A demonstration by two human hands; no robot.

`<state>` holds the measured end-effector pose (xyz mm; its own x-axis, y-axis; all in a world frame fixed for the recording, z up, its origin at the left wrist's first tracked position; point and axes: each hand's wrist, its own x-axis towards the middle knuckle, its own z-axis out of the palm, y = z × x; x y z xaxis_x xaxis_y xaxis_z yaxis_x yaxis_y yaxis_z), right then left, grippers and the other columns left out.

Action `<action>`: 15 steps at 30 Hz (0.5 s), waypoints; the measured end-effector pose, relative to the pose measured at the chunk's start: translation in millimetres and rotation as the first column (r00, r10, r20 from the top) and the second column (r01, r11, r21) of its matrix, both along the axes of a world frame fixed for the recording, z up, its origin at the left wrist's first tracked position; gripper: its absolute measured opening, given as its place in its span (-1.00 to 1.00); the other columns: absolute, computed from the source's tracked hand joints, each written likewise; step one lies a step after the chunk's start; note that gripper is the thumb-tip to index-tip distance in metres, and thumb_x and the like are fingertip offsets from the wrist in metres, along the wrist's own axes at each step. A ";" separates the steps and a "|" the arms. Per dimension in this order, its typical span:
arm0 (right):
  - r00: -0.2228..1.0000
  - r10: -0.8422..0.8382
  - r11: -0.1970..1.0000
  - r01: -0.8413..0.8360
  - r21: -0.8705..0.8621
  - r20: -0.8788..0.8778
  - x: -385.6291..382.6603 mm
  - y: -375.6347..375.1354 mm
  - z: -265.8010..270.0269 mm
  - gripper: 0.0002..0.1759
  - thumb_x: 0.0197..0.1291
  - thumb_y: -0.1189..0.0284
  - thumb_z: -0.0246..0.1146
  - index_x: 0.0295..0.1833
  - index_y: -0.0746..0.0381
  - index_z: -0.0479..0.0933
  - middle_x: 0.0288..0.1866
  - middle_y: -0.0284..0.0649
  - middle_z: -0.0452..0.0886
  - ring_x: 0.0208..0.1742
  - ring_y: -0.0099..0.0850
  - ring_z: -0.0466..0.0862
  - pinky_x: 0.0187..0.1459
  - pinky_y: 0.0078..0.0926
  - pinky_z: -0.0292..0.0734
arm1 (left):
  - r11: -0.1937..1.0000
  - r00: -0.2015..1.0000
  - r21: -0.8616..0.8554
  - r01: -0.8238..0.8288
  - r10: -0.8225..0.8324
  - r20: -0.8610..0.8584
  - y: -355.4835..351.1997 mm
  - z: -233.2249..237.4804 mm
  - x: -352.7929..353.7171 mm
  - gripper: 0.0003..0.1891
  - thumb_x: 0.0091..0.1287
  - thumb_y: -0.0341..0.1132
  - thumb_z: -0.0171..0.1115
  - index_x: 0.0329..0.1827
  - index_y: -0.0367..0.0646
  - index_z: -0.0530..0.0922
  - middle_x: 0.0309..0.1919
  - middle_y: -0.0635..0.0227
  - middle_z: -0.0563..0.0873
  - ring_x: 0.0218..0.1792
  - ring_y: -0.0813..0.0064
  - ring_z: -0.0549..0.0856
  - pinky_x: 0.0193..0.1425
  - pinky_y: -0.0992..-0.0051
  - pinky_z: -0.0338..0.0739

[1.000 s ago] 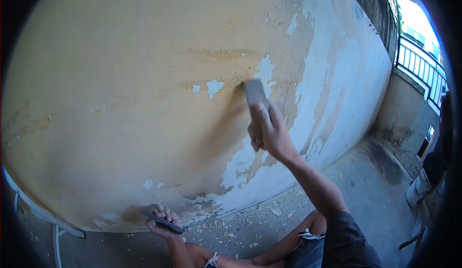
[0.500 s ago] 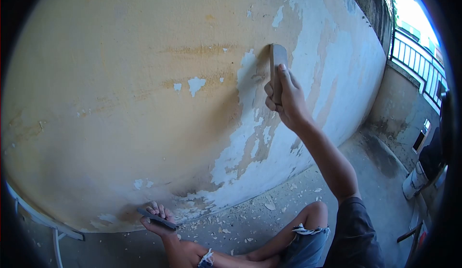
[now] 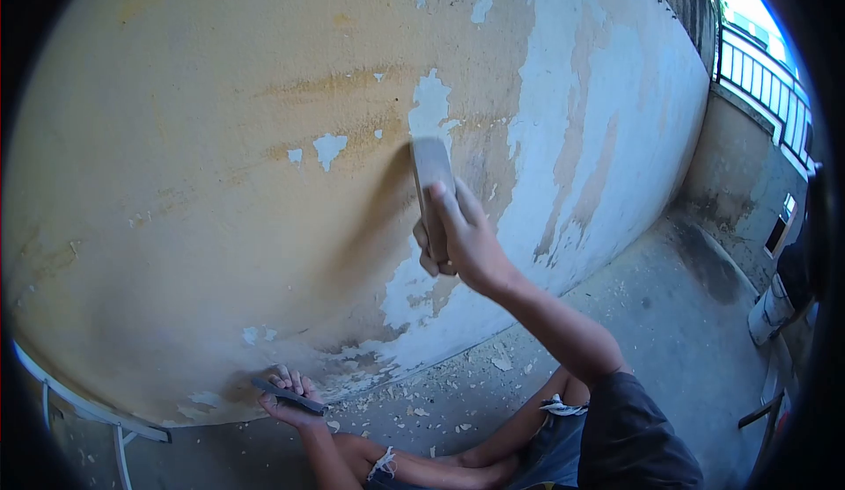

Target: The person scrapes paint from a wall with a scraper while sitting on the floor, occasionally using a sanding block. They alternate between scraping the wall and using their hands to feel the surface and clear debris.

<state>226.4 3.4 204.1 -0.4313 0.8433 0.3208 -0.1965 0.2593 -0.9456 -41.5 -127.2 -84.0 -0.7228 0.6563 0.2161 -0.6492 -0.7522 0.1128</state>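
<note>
My right hand [image 3: 471, 239] is wrapped round a long grey rectangular block [image 3: 431, 166], thumb along its face. The block's upper end is close against the wall [image 3: 290, 226], just below a pale bare patch. Yellowish paint covers the left part of this wall; the right part is peeled to a whitish layer. Low at the left, near the foot of the wall, my left hand [image 3: 296, 414] grips a dark, flat, narrow slab [image 3: 289, 396]. Its kind does not show clearly.
Paint flakes [image 3: 414, 402] are scattered over the concrete floor [image 3: 642, 314]. My bent legs [image 3: 414, 471] are in front of the wall. A white metal frame [image 3: 88, 406] stands at lower left. At right are a whitish bucket [image 3: 767, 312] and a railing [image 3: 766, 85].
My right hand has swept the block down and to the left across the wall. My left hand has stayed low with the dark slab. The view has shifted slightly.
</note>
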 end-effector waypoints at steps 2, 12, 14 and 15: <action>0.996 -0.023 0.996 0.015 0.090 0.088 0.3 4.7 -47.7 -0.64 0.57 0.09 -0.13 0.02 0.20 0.23 -0.52 -0.25 0.46 -0.70 -0.49 0.47 -0.71 -0.54 0.28 | 1.000 1.000 0.028 0.007 -0.006 -0.031 0.1 3.2 3.8 -0.70 0.30 -0.11 0.09 -0.45 -0.16 0.53 -0.50 0.36 0.43 -0.67 0.54 0.37 -0.69 0.59 0.24; 0.998 0.056 0.998 -0.056 0.018 -0.039 -7.9 3.3 5.8 -0.62 0.57 0.05 -0.15 0.02 0.17 0.23 -0.52 -0.26 0.43 -0.74 -0.50 0.40 -0.71 -0.55 0.26 | 0.999 0.999 0.029 0.028 -0.027 -0.037 4.2 3.3 4.0 -0.69 0.31 -0.11 0.08 -0.47 -0.16 0.51 -0.49 0.34 0.44 -0.67 0.53 0.37 -0.69 0.60 0.23; 0.997 0.071 0.997 -0.071 -0.005 0.008 -7.9 -1.4 -19.4 -0.61 0.56 0.03 -0.14 0.02 0.16 0.23 -0.52 -0.25 0.43 -0.74 -0.50 0.40 -0.71 -0.54 0.26 | 1.000 0.999 0.022 0.010 -0.009 -0.048 -3.6 3.6 -0.3 -0.69 0.31 -0.12 0.08 -0.47 -0.17 0.51 -0.48 0.34 0.44 -0.67 0.53 0.37 -0.69 0.59 0.24; 0.998 0.052 0.999 -0.052 -0.001 -0.031 -12.5 0.8 -19.2 -0.59 0.56 0.02 -0.14 0.05 0.17 0.24 -0.52 -0.25 0.44 -0.74 -0.49 0.40 -0.71 -0.53 0.26 | 1.000 0.998 0.008 0.001 0.000 -0.057 -2.4 1.8 -0.7 -0.69 0.31 -0.12 0.08 -0.47 -0.17 0.51 -0.48 0.35 0.44 -0.67 0.53 0.37 -0.68 0.58 0.24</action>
